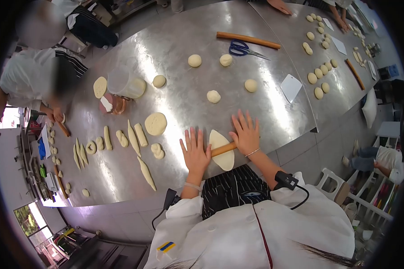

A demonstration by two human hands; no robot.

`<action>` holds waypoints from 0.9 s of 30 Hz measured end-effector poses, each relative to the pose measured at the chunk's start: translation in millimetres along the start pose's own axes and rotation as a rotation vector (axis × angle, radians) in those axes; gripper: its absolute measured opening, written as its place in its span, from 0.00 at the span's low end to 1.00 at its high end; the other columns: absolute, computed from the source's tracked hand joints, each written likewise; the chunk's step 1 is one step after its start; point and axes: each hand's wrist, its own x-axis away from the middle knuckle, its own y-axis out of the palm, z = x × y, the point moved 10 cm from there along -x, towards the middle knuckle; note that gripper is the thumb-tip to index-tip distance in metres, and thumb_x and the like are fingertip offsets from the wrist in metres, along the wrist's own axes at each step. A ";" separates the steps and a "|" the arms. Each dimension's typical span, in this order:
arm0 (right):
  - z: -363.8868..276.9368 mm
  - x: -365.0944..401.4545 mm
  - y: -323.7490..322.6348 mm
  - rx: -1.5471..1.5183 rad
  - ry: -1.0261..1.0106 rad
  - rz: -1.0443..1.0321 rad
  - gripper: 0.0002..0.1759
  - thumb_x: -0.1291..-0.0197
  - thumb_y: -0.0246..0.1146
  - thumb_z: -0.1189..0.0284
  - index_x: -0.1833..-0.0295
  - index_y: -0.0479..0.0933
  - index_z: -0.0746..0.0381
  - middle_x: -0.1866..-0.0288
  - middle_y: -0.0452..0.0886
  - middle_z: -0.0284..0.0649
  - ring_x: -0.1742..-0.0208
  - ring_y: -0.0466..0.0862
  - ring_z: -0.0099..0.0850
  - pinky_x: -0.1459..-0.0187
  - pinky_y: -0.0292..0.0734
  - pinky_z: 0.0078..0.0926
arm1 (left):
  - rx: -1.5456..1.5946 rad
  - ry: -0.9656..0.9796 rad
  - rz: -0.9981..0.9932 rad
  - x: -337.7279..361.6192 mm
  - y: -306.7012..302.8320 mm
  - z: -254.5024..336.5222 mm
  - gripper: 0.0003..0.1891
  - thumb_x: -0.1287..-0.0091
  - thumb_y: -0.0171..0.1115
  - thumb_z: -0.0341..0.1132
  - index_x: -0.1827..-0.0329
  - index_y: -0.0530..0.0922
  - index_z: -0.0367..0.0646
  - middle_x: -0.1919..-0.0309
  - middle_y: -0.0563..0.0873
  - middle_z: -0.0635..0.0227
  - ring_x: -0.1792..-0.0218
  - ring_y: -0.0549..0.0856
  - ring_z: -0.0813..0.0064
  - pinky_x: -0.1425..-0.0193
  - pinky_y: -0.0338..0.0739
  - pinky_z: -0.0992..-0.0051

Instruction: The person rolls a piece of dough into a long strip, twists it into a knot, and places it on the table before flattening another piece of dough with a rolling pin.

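Observation:
A flattened oval of dough (226, 161) lies on the metal table in front of me, with a wooden rolling pin (224, 149) across its middle. My left hand (195, 151) rests at the pin's left end, fingers stretched and spread. On the other end lies my right hand (247, 136), also flat with fingers apart. My palms or thumbs hide both pin ends. Left of my left hand are a knotted dough piece (157, 151) and a flat dough round (155, 123). Beyond my hands sit dough balls, among them one (213, 96) and another (250, 85).
Blue-handled scissors (239, 48) lie beside another rolling pin (249, 40) at the far side. A white scraper (291, 88) is to the right. A clear plastic tub (132, 85) and shaped dough pieces (132, 136) occupy the left. Other people work at both ends.

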 end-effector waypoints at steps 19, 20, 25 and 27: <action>-3.0 -110.6 0.6 0.040 -0.134 0.341 0.32 0.43 0.59 0.76 0.31 0.65 0.59 0.24 0.61 0.43 0.25 0.62 0.42 0.28 0.48 0.56 | -0.167 0.236 0.543 -78.6 -26.7 -7.6 0.22 0.40 0.61 0.31 0.41 0.77 0.47 0.36 0.76 0.66 0.32 0.71 0.65 0.27 0.54 0.57; -0.9 -116.0 3.1 0.056 -0.120 0.344 0.33 0.43 0.60 0.76 0.30 0.64 0.58 0.24 0.61 0.42 0.25 0.62 0.41 0.28 0.49 0.56 | -0.177 0.262 0.564 -82.7 -25.4 -8.1 0.21 0.41 0.61 0.30 0.42 0.78 0.47 0.38 0.77 0.66 0.33 0.71 0.65 0.28 0.55 0.58; 12.4 -135.1 -9.8 -0.046 -0.096 0.432 0.34 0.45 0.59 0.77 0.30 0.64 0.59 0.23 0.59 0.45 0.25 0.60 0.43 0.28 0.49 0.53 | -0.112 0.278 0.660 -104.7 -34.5 -9.2 0.17 0.40 0.59 0.31 0.47 0.81 0.47 0.41 0.79 0.68 0.37 0.74 0.67 0.30 0.59 0.58; 14.9 -131.9 -20.4 -0.137 -0.079 0.471 0.35 0.46 0.59 0.77 0.29 0.63 0.60 0.23 0.58 0.47 0.25 0.60 0.44 0.28 0.49 0.52 | -0.110 0.246 0.614 -109.7 -41.7 -11.3 0.19 0.39 0.58 0.31 0.44 0.79 0.46 0.37 0.76 0.63 0.34 0.71 0.64 0.29 0.57 0.57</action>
